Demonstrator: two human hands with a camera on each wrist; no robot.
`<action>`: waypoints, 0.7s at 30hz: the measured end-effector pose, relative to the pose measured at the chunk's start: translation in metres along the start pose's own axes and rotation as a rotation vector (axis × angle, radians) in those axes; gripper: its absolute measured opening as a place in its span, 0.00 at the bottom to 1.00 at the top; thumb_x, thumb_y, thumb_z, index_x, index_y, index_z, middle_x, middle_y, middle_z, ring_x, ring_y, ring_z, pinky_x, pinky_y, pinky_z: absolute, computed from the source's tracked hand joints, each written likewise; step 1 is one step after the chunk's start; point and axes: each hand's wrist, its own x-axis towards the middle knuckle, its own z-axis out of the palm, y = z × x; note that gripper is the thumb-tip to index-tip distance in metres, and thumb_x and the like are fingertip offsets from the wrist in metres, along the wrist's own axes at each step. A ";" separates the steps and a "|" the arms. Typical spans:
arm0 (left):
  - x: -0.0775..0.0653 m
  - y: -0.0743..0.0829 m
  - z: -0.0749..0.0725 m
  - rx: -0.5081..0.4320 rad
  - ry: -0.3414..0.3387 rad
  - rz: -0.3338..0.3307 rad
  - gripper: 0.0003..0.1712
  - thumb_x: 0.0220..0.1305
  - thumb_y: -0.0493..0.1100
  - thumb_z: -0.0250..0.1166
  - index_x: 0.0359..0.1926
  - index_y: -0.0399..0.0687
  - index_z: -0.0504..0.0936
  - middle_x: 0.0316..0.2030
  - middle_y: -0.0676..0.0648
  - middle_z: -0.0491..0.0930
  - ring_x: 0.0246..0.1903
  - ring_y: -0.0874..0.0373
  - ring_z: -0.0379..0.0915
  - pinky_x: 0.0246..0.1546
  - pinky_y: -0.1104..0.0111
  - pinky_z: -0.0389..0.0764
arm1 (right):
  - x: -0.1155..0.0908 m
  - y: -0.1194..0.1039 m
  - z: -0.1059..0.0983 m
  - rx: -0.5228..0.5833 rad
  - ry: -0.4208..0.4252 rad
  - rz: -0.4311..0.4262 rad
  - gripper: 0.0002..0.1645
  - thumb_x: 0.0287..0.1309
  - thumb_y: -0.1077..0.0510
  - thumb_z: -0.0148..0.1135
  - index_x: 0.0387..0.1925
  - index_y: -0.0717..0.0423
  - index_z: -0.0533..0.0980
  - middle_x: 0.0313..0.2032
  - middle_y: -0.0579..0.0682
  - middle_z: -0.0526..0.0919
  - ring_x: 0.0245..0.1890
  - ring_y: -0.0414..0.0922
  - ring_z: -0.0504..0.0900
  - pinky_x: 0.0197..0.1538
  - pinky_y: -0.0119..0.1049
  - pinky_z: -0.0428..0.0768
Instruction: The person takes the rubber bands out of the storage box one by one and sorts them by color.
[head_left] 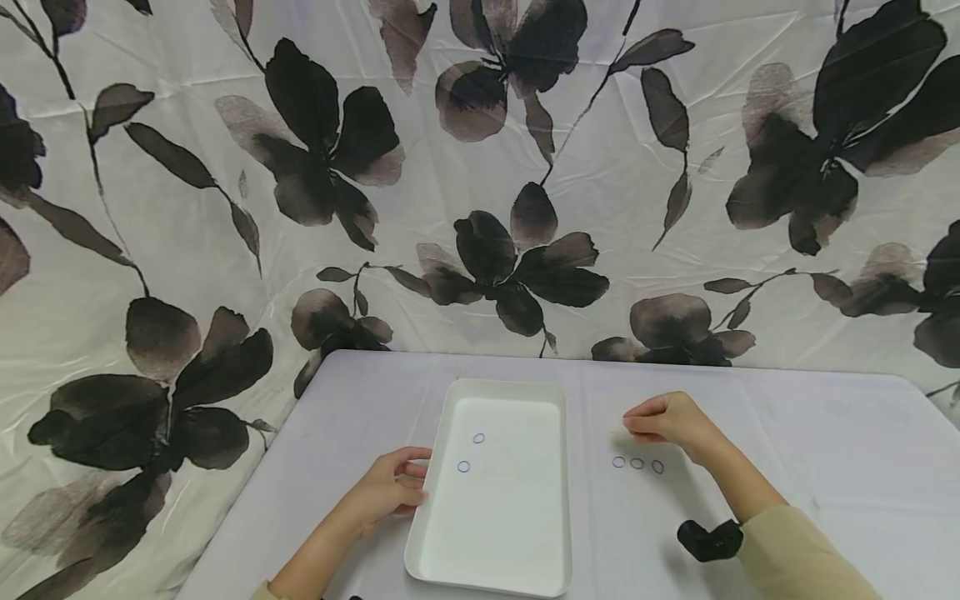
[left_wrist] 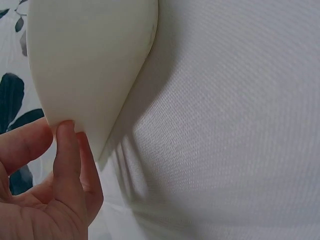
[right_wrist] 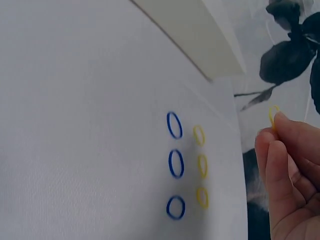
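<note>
My left hand (head_left: 390,487) holds the left edge of a white rectangular tray (head_left: 495,533). In the left wrist view its thumb (left_wrist: 67,150) lies against the tray's outer wall. Two thin blue rings, an upper ring (head_left: 478,438) and a lower ring (head_left: 463,467), lie inside the tray. To its right, my right hand (head_left: 678,423) is raised over the table. Between thumb and fingertips it pinches a thin yellow ring (right_wrist: 273,116), clearest in the right wrist view. Below that hand, three blue rings (head_left: 637,463) lie in a row on the cloth.
Three yellow rings (right_wrist: 202,166) form a row beside the blue ones in the right wrist view. A white cloth covers the table (head_left: 840,467). Behind it hangs a white curtain with dark flowers (head_left: 510,275). A black band (head_left: 708,540) is at the right wrist.
</note>
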 end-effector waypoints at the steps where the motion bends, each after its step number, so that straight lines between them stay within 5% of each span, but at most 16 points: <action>1: 0.000 0.000 0.000 0.001 0.000 0.002 0.34 0.47 0.22 0.62 0.60 0.30 0.66 0.41 0.37 0.72 0.33 0.53 0.74 0.32 0.62 0.81 | -0.001 0.002 -0.002 -0.005 0.000 0.000 0.15 0.52 0.64 0.66 0.39 0.74 0.79 0.30 0.49 0.84 0.30 0.40 0.82 0.36 0.34 0.82; 21: -0.001 0.001 0.002 0.021 0.025 -0.001 0.35 0.46 0.21 0.62 0.60 0.30 0.66 0.41 0.37 0.71 0.32 0.54 0.73 0.30 0.61 0.80 | -0.006 0.031 -0.031 -0.111 0.110 0.076 0.13 0.50 0.64 0.67 0.35 0.72 0.80 0.27 0.46 0.82 0.25 0.37 0.78 0.31 0.31 0.80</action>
